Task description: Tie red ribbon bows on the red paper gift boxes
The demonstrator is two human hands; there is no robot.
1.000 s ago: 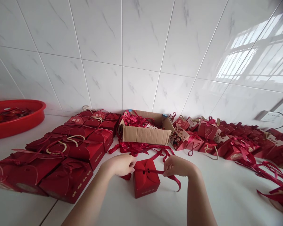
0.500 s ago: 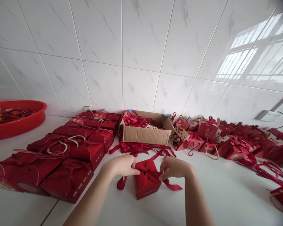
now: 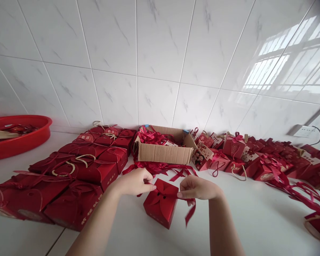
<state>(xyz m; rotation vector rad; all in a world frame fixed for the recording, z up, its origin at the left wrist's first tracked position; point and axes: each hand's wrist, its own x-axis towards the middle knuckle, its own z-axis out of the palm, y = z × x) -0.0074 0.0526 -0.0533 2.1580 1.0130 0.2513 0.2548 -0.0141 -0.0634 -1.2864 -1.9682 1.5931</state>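
Note:
A small red gift box (image 3: 160, 209) with petal-shaped flaps folded over its top rests on the white table between my hands. A dark red ribbon (image 3: 190, 213) threads through the top of the box and trails down at the right. My left hand (image 3: 138, 182) pinches the ribbon at the box's upper left corner. On the other side my right hand (image 3: 197, 187) grips the ribbon between thumb and fingers, its loose tail hanging below. Both hands are closed, and their curled fingers are partly hidden.
Rows of larger red boxes (image 3: 96, 170) with cord handles stand at left. Behind is a cardboard box (image 3: 164, 153) of ribbons, more ribbon lying before it. Many small red boxes (image 3: 234, 147) line the wall at right. Another person's hand (image 3: 2, 135) is in a red basin (image 3: 40, 135).
The small box has turned on the table, its front corner now pointing right of centre. Both hands keep the ribbon; its right tail now hangs downward. The other person's hand has lowered into the basin.

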